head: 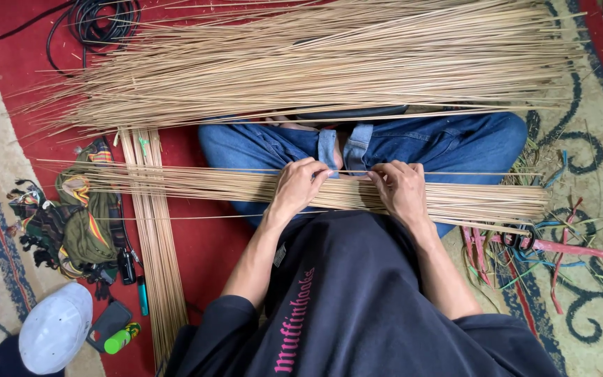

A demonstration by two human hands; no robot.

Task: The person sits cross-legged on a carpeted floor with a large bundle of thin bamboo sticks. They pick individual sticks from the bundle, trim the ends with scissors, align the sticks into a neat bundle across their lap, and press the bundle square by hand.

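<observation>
I sit cross-legged in blue jeans with a flat bundle of thin tan sticks (197, 185) lying across my lap, left to right. My left hand (300, 184) rests on the bundle near its middle, fingers curled, pinching a single thin stick (455, 173) that runs along the top edge. My right hand (400, 187) is just beside it, fingers closed on the same stick. A much larger heap of the same sticks (329, 59) lies spread on the floor beyond my knees.
A tied bundle of sticks (153, 244) lies lengthwise at my left. Beside it are a patterned cloth bag (82, 223), white cap (56, 327), phone (108, 324) and small green bottle (120, 339). Coloured plastic strips (553, 251) lie at right, black cable (92, 17) at top left.
</observation>
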